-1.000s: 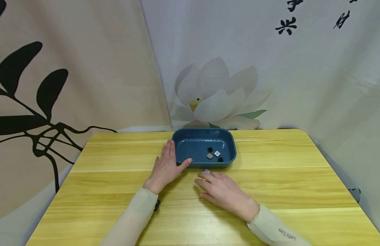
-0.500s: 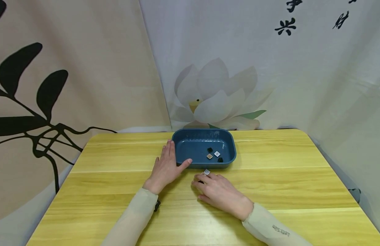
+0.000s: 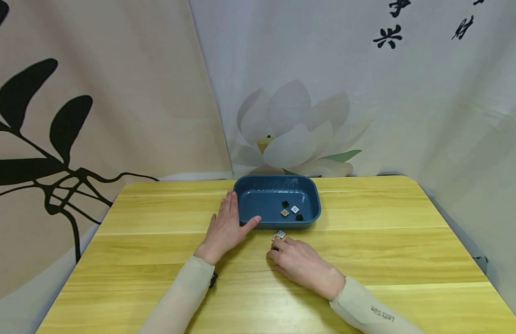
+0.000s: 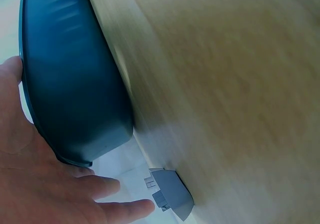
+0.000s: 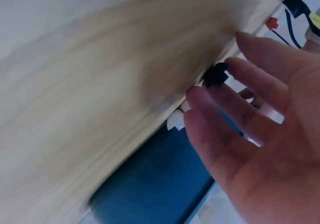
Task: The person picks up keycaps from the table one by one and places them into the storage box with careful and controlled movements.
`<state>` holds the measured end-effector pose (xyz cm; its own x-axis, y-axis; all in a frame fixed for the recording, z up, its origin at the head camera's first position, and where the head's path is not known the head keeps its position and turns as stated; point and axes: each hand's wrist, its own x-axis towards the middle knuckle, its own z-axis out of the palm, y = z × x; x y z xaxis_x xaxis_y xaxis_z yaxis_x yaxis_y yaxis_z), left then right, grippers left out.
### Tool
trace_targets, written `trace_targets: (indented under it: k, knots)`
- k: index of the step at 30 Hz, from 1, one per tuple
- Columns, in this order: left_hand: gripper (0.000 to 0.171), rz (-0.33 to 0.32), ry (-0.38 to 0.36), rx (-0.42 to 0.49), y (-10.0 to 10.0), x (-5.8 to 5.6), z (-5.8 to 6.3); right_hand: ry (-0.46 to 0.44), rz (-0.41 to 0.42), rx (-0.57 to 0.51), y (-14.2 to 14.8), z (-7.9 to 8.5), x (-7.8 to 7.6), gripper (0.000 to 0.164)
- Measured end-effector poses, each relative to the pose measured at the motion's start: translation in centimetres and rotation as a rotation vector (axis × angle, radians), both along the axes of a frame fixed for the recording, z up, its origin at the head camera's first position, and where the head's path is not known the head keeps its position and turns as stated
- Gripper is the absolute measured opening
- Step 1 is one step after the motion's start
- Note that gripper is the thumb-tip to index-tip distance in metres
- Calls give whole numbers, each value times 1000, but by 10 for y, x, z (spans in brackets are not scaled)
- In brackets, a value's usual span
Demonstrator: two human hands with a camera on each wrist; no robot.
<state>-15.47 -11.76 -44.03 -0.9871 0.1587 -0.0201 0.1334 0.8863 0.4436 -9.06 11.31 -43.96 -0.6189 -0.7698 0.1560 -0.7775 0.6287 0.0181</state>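
A blue rectangular tray (image 3: 246, 224) sits near the table's far edge with several small black, white and orange-brown pieces (image 3: 284, 213) inside. My left hand (image 3: 225, 234) lies along its left side, fingers straight, the thumb over the front rim. In front of the tray, my right hand (image 3: 305, 265) bends loosely over the table, palm down. A small black piece (image 5: 216, 75) sits right at its fingertips, partly under them in the head view. Just beyond them, a small white square piece with a dark mark (image 3: 281, 234) and an orange-and-white one (image 3: 276, 237) lie side by side.
The light wooden table (image 3: 157, 260) reaches toward me. Behind it hangs a pale cloth (image 3: 191, 93) with plant, lotus and character prints. A grey object (image 4: 172, 191) shows past the table's edge in the left wrist view.
My right hand's fingers have drawn in and bent more, moving slightly back from the tray. The orange-and-white piece and the black one have come into view there. My left hand stays still.
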Motion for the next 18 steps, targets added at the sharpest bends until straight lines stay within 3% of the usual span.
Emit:
trace_targets:
  k: [4,18]
  knots:
    - [114,-1,3,-1,0,0,0,-17,-5,-16,1,1,1,9]
    - [115,6,12,3,1,1,1,-18,21,-23,7,-2,5,12]
